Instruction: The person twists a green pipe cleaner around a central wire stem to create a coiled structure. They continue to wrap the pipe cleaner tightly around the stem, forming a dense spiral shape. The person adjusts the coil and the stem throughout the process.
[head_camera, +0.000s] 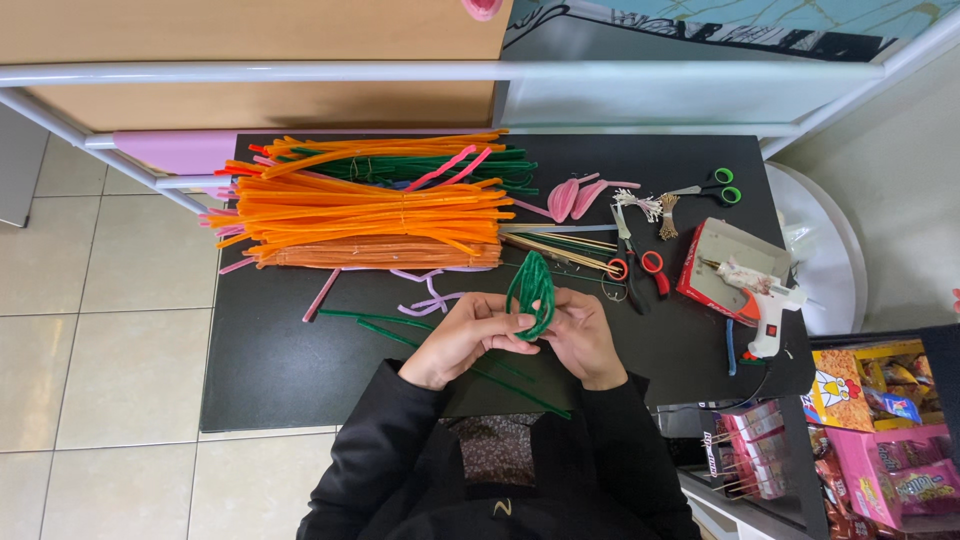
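Both forearms, in black sleeves, come up from the bottom of the view and meet over the near middle of the black tabletop (280, 370). The left hand (462, 338) lies palm-inward with its wrist bent, and its fingers (508, 322) are curled shut around the lower end of a green pipe-cleaner loop (531, 290). The right hand (583, 335) faces it from the other side, its fingers pinched on the same lower end, so the two hands touch around it. The loop stands up from the hands, a narrow leaf-like shape pointing away from the person. Loose green pipe cleaners (375, 322) lie on the tabletop just beside the left hand. A big heap of orange pipe cleaners (370, 215) lies farther back, red-handled scissors (640, 272) sit near the right hand, and a glue gun (762, 292) rests well to the right.
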